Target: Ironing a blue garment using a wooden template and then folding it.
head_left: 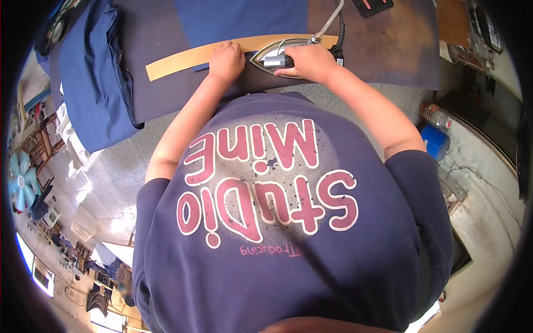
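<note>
My right hand (311, 62) is wrapped around the handle of a clothes iron (272, 60), which lies flat with its pointed tip toward my left hand. A hose and a dark cord run up from the iron's back end. My left hand (226, 62) is closed, its curled fingers pressed down on a long tan strip (177, 63) that looks like card. The strip lies across a blue cloth (239, 19), and the iron covers part of it. A small bit of blue cloth shows below the strip beside my left wrist; what is under my fingers is hidden.
A dark padded ironing table (383, 55) spreads before me, scorched brown at right. Folded blue garments (100, 77) hang over its left edge. A dark stand (372, 6) sits at the far edge. A blue container (435, 141) stands right, a fan (22, 180) far left.
</note>
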A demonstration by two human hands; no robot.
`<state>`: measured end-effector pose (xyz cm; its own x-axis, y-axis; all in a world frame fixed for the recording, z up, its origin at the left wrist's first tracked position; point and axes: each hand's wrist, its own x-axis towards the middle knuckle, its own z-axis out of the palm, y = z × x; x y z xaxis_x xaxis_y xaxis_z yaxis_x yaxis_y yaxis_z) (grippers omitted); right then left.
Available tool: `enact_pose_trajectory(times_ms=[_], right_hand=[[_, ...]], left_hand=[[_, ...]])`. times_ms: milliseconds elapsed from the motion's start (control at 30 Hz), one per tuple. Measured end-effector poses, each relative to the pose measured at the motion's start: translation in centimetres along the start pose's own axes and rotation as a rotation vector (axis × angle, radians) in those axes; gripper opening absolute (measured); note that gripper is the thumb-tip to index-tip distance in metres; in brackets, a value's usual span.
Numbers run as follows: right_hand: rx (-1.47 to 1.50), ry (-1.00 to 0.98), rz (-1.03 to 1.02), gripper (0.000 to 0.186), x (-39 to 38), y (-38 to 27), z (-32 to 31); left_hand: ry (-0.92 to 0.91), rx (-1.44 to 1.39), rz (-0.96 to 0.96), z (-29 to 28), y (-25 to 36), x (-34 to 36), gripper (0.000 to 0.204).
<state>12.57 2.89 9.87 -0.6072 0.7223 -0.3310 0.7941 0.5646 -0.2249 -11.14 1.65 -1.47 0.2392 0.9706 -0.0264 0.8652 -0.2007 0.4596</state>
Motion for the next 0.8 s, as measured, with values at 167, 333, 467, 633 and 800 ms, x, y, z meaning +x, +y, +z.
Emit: enact_pose_trajectory(times_ms=[167,333,467,633,800], right_hand=[[-0.002,0.0,-0.005,0.064,1.5,-1.7,-0.1],[0.002,0.021,-0.015,0.064,1.7,-2.4,-0.3],[0.023,0.002,-0.012,0.066,2.6,-3.5,-0.6],[0.052,-0.022,-0.005,0.063,4.2,-5.6,-1.0],[0.114,-0.02,-0.023,0.06,6.2,-8.1,-1.8]], left_hand=[[-0.002,-0.003,-0.019,-1.4,-2.3,-0.6,0.013],[-0.006,0.074,-0.088,-3.6,-5.0,-2.2,0.014],[-0.008,0.053,-0.165,-4.2,-6.7,-2.8,0.015],[-0.039,0.042,-0.189,-4.6,-7.4,-2.4,0.016],[-0.154,0.033,-0.236,-5.0,-7.8,-1.9,0.017]])
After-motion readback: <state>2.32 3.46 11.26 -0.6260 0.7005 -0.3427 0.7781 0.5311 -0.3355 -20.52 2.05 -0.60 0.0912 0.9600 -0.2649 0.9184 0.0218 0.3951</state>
